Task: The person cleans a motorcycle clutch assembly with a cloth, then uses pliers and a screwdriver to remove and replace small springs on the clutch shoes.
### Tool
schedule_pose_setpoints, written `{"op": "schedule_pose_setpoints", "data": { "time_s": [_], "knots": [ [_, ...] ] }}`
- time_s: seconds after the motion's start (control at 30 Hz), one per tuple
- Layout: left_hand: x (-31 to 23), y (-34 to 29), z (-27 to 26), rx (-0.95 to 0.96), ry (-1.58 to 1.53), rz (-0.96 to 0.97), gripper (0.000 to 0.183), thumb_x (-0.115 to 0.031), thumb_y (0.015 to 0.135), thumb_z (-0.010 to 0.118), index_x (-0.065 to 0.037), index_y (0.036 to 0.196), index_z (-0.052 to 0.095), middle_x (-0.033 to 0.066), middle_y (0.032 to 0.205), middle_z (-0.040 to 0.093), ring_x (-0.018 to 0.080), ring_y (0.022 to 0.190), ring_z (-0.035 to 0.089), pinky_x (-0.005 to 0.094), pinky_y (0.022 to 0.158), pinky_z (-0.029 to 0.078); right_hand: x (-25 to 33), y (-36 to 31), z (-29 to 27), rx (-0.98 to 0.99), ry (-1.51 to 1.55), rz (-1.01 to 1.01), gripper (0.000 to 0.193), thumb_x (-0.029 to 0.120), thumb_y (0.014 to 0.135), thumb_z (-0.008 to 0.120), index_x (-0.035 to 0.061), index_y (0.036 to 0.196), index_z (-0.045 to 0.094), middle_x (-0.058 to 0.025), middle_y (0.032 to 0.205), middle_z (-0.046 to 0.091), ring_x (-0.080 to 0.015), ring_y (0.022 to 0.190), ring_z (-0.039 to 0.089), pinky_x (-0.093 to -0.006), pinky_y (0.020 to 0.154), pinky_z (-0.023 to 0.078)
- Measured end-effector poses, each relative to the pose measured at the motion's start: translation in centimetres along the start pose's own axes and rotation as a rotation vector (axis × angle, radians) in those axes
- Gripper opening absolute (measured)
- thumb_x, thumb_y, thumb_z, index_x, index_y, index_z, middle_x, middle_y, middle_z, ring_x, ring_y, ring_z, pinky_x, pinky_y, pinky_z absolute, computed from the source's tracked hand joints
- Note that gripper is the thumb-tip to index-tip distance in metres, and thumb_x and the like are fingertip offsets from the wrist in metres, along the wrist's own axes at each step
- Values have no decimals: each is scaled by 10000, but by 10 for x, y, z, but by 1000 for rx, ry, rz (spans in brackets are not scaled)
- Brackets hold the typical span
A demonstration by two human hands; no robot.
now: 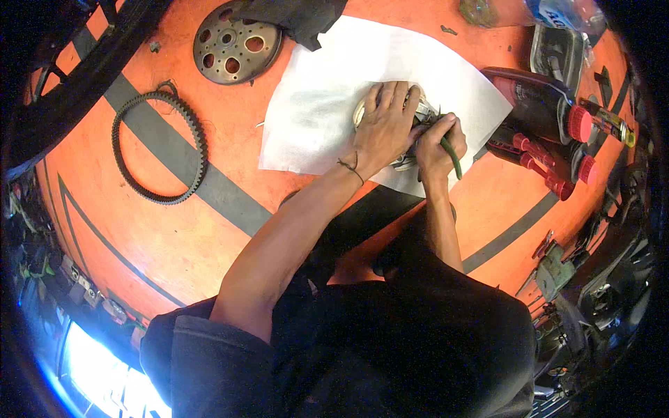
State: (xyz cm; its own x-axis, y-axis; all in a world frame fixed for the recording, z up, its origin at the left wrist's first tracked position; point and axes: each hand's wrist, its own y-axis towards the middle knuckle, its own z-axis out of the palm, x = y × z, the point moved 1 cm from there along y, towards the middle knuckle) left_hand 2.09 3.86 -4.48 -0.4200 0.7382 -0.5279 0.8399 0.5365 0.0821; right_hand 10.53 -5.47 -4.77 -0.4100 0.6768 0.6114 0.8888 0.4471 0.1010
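On a white sheet (327, 83) lies a round, light-coloured metal part (359, 113), largely covered by my hands. My left hand (390, 125) spreads over its top, fingers bent toward the far rim, gripping it. At the part's right side, my right hand (439, 148) is closed around a slim tool with a green handle (451, 159). The handle sticks out below the fist. Dark pieces of the tool show between the two hands, but its working end is too hidden to make out.
A toothed belt (203, 143) lies left on the orange surface (167, 244). A perforated metal disc (216, 43) sits beyond it, partly under a dark cloth (300, 17). Dark bottles with red caps (580, 124) lie right, near a metal tray (557, 52) and plastic packaging (564, 14).
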Motion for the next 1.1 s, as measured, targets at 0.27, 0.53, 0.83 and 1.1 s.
{"op": "schedule_pose_setpoints", "data": {
  "time_s": [0.27,0.53,0.83,1.1],
  "knots": [
    [1,-1,3,-9,-39,-30,567,-323,849,664,-13,1294,498,153,1286,506,307,1279,430,487,1094,289,8,5,1,43,235,115,369,192,1015,440,-21,733,543,-133,564,516,-165,508,444,-354,495,380],
    [-2,0,3,-2,-49,-82,431,-201,874,553,-30,1267,510,156,1291,515,319,1261,452,480,1096,294,20,20,-6,177,87,28,388,190,1016,431,-13,694,511,-217,578,541,-334,473,525,-421,499,412],
    [0,2,6,-30,-22,-96,388,-178,885,536,-35,1246,526,144,1236,557,305,1232,486,473,1099,298,20,28,-7,278,8,106,420,242,1028,402,-38,738,522,-107,600,506,-183,574,450,-376,569,410],
    [-2,2,3,-11,-41,-107,572,-344,803,717,-74,1267,521,101,1279,542,267,1284,453,454,1105,306,20,52,-14,431,54,317,384,224,1004,471,-34,729,544,-53,655,536,-128,627,471,-317,582,411]
  ]
}}
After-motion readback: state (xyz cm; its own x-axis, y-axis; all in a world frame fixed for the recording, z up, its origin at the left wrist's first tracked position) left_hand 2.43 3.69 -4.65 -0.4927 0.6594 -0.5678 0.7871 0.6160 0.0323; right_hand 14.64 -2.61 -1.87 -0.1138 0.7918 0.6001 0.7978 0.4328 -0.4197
